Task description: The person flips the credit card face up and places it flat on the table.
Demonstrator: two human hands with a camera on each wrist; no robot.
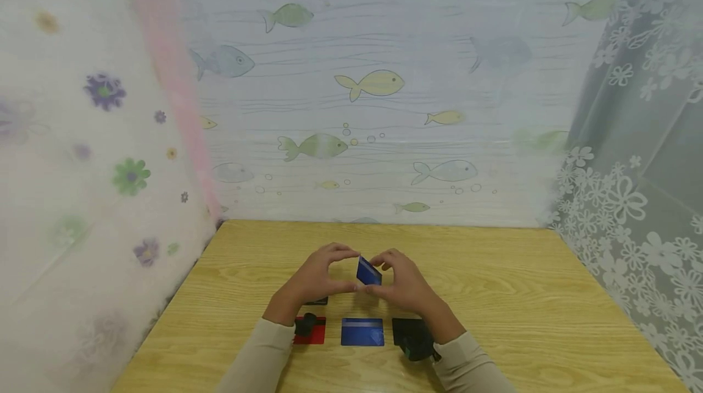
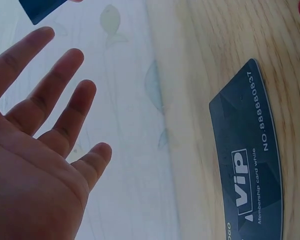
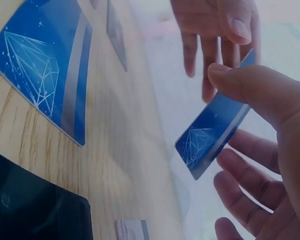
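A blue plastic card (image 1: 368, 271) with a grey stripe is held up, tilted, above the table between both hands. My left hand (image 1: 320, 272) spans its left end, fingertips at the top corner and thumb at the bottom. In the left wrist view its other fingers stretch out loosely. With thumb over the card (image 3: 202, 142) and fingers behind it, my right hand (image 3: 260, 165) grips the other side. Below the hands lie a second blue card (image 1: 362, 332), a red card (image 1: 315, 335) and a black card (image 1: 403, 327). A dark VIP card (image 2: 250, 165) lies under the left hand.
The wood-grain table (image 1: 494, 283) carries the cards. Partly in view near the right hand is a greyish card (image 3: 131, 230). Fish-printed curtain (image 1: 379, 137) hangs behind the table, with flowered sheets at left (image 1: 82, 198) and right (image 1: 631, 228).
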